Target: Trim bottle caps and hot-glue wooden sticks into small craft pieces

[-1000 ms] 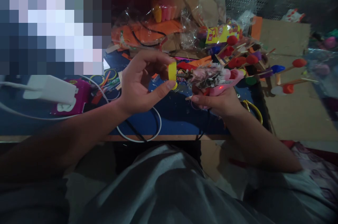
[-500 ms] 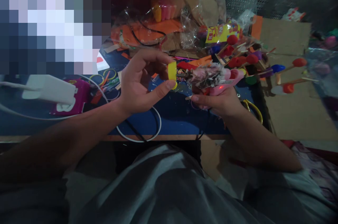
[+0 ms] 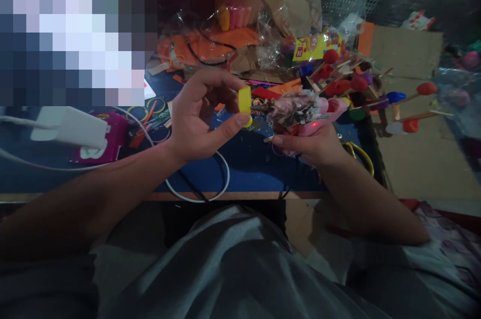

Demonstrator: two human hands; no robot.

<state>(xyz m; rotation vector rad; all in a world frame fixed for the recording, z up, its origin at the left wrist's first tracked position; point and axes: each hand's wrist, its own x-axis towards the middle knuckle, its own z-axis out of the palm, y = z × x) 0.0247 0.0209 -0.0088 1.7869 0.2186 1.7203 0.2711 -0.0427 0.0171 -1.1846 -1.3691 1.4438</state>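
Observation:
Between thumb and fingertips, my left hand [image 3: 205, 116] pinches a yellow cap [image 3: 245, 101] held on edge above the table. My right hand [image 3: 308, 146] is wrapped round a pink hot glue gun [image 3: 319, 116], whose red light glows. Grey, fuzzy residue coats the front of the gun. Its metal nozzle [image 3: 262, 107] points left at the cap's right face; I cannot tell whether the two touch. A small flat wooden stick [image 3: 268, 139] sticks out by my right thumb.
A white charger [image 3: 69, 128] is plugged into a magenta power strip [image 3: 116, 133] at left, with a white cable [image 3: 227, 179] looping forward. Sticks with coloured ends [image 3: 358, 83], plastic bags, cardboard [image 3: 424, 138] and yellow-handled scissors [image 3: 363, 156] crowd the right and back.

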